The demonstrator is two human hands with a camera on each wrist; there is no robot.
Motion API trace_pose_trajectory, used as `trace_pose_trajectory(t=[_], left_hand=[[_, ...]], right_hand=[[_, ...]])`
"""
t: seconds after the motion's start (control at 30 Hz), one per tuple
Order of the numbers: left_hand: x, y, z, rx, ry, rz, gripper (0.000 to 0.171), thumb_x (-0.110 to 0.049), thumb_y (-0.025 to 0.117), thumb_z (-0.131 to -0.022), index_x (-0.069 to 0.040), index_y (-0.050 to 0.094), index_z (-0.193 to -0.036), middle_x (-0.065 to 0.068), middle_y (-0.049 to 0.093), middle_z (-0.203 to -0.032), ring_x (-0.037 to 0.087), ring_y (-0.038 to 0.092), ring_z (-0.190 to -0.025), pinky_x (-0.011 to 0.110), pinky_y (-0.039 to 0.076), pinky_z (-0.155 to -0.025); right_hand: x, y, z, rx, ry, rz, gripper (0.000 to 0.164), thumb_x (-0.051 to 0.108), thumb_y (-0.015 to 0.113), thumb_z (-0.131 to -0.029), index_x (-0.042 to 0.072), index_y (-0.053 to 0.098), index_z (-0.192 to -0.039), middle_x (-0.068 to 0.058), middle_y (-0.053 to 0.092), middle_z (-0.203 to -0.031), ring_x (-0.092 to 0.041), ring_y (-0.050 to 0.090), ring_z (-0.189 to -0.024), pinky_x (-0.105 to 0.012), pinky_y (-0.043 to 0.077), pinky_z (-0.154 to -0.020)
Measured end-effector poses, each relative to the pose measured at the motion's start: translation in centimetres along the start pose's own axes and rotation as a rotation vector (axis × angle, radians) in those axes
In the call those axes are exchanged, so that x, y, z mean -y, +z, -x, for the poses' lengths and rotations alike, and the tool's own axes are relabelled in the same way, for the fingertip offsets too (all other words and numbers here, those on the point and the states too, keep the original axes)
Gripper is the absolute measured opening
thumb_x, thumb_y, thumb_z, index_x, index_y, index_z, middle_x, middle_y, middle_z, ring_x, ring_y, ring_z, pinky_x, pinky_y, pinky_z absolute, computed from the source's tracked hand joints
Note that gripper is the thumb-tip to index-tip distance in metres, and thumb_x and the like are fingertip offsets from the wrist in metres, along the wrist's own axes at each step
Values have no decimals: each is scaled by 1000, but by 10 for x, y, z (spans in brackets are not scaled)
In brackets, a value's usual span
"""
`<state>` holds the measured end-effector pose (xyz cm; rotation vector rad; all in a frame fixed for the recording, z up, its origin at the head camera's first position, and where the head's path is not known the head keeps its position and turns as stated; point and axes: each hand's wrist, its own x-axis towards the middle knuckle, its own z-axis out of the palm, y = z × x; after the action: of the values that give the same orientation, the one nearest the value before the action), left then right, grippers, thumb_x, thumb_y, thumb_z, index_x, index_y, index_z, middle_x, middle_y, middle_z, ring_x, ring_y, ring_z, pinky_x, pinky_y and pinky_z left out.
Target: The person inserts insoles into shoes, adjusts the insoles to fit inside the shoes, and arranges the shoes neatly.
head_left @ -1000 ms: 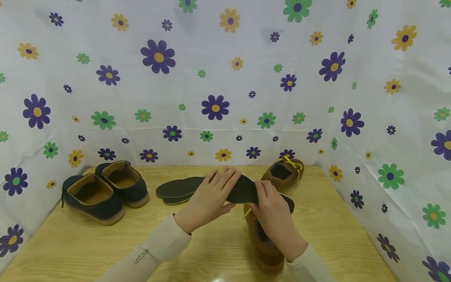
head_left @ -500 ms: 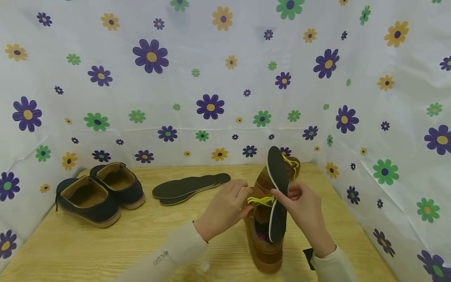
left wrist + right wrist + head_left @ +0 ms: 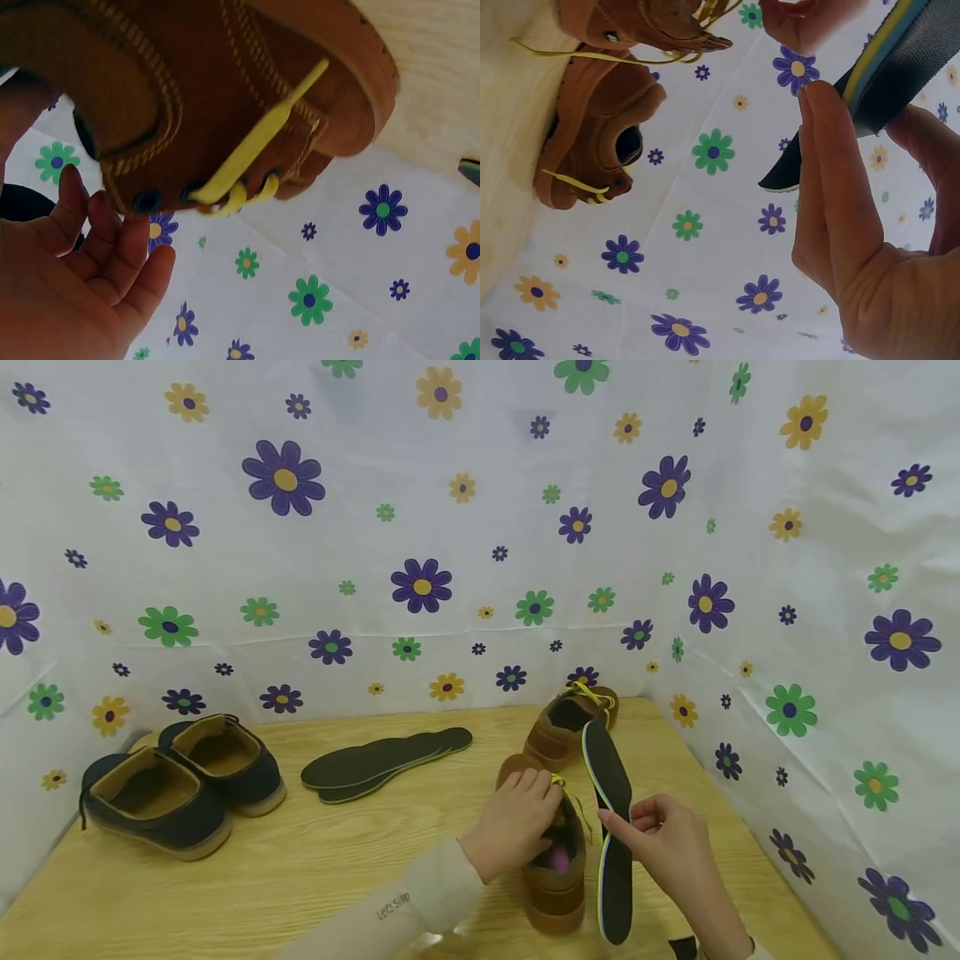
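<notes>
My right hand (image 3: 675, 852) pinches a black insole (image 3: 617, 881) at its narrow middle, between thumb and fingers. The insole stands upright and bent beside a brown shoe (image 3: 553, 902); its blue and yellow edge layers (image 3: 877, 52) show in the right wrist view. On that shoe, my left hand (image 3: 513, 822) grips the upper at the opening, with its thumb at the inside. Something pink (image 3: 557, 859) shows inside the shoe. Yellow laces (image 3: 247, 150) hang loose from its eyelets in the left wrist view.
A second brown shoe (image 3: 551, 747) stands behind the first. More black insoles (image 3: 375, 762) lie stacked at the middle back of the wooden table (image 3: 360, 852). Two dark blue shoes (image 3: 195, 835) are at the left. A small black piece (image 3: 682, 948) lies near the right forearm. Flowered cloth surrounds the table.
The insole, first bent between both hands, is now in the right hand alone and has moved right of the shoe. The left hand has let go of it and taken hold of the shoe.
</notes>
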<state>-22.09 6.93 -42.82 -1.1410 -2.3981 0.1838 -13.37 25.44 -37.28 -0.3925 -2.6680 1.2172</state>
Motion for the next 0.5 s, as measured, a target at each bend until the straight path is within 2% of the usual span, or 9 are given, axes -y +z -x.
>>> trace_pose_trajectory(t=[0.13,0.23,0.37,0.5], left_hand=[[-2,11,2,-30,-30,-42,33,-38,72,-83,-16,54,-100,-2,46,-94,14,40,-84,26,34,-73],[-3,16,2,-59,-39,-46,24,-30,69,-86,-16,55,-99,-2,45,-93,14,39,-82,25,34,-71],[-1,17,2,-92,-20,-14,27,-27,72,-83,-13,54,-99,-1,45,-91,14,40,-81,24,37,-69],[4,19,0,-206,-18,52,24,-18,74,-81,-12,55,-93,0,49,-88,14,45,-77,22,42,-64]], right_hand=[[-8,-1,8,45,58,-22,50,42,79,-77,-2,61,-91,-7,63,-76,-16,61,-60,-27,51,-55],[-15,-4,12,90,88,-43,49,41,80,-77,-2,60,-91,-7,62,-76,-17,60,-57,-29,53,-55],[-21,-11,17,133,99,-43,43,36,80,-78,-1,60,-88,-6,60,-74,-18,58,-56,-31,54,-54],[-19,-18,20,168,88,9,40,34,80,-77,1,59,-84,-4,58,-71,-17,57,-55,-31,53,-52]])
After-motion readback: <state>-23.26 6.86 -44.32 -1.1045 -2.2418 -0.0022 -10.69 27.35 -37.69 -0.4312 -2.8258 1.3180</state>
